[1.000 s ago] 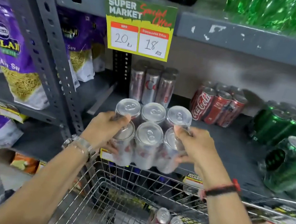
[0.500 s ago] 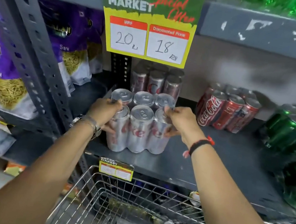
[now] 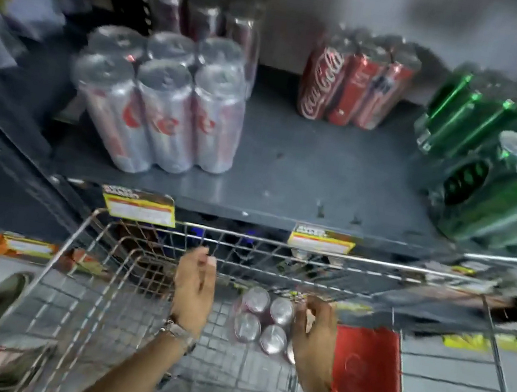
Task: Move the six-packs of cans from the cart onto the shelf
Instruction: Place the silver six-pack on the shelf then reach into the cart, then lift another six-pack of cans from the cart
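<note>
A silver six-pack [image 3: 163, 104] stands on the grey shelf [image 3: 302, 182] at the left, with another silver pack [image 3: 210, 17] behind it. Both my hands are down inside the wire cart [image 3: 276, 249]. One more six-pack [image 3: 260, 318], seen from its tops, lies on the cart floor. My left hand [image 3: 194, 290] hovers open just left of that pack, not touching it. The fingers of my right hand [image 3: 313, 335] curl over the pack's right side; whether they grip it is blurred.
A red cola six-pack [image 3: 350, 85] stands at the shelf's back middle and green six-packs [image 3: 495, 171] at its right. Yellow price tags [image 3: 137, 209] hang on the shelf edge. The cart's red flap [image 3: 364, 379] lies right of my hands. A shoe [image 3: 1, 291] shows at the left.
Both hands let go of the silver six-pack, which now stands on the shelf, and dropped into the cart beside the pack there. The camera tilted down.
</note>
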